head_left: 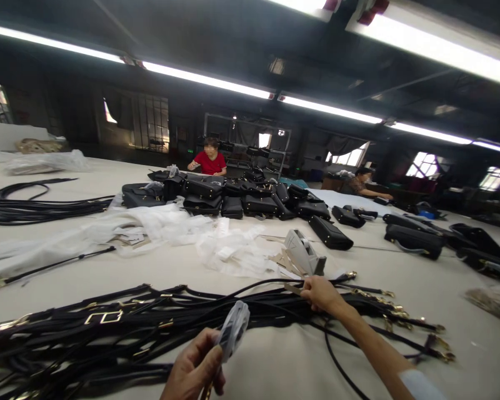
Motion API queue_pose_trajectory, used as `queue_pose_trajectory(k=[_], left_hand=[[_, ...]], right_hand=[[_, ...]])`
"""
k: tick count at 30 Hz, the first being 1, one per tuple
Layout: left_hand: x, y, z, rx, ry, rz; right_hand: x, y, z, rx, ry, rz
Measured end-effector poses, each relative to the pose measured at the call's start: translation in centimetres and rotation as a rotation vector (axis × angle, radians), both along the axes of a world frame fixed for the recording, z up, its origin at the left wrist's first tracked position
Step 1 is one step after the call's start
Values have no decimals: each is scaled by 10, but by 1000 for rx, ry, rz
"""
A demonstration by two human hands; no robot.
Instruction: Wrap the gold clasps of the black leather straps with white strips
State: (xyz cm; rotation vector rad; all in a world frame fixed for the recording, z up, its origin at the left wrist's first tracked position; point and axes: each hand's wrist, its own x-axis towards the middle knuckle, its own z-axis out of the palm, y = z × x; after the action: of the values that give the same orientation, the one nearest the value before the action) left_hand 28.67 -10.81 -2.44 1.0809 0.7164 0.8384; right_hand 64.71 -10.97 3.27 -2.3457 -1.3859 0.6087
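My left hand (195, 366) is low in the view, closed around a strap end wrapped in a clear plastic sleeve (233, 329). My right hand (323, 294) reaches out over a pile of black bag straps (120, 328) with gold clasps, its fingers pinching a small tan piece at the far edge of the pile. More gold clasps (400, 314) lie to the right of that hand.
A tape dispenser (304, 253) stands just beyond my right hand, with white plastic wrappers (233, 250) beside it. Black handbags (241, 200) are heaped mid-table. Other straps (33, 208) lie far left. Two people sit at the far side, one in red (210, 162).
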Motion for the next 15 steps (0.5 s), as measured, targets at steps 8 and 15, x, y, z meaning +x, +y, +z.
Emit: queue_pose_trajectory(k=[8, 15], left_hand=[[7, -19, 9, -107, -50, -5], [7, -22, 6, -97, -65, 8]], right_hand=[[-79, -82, -6, 341, 368, 224], [-129, -97, -3, 876, 88, 642]])
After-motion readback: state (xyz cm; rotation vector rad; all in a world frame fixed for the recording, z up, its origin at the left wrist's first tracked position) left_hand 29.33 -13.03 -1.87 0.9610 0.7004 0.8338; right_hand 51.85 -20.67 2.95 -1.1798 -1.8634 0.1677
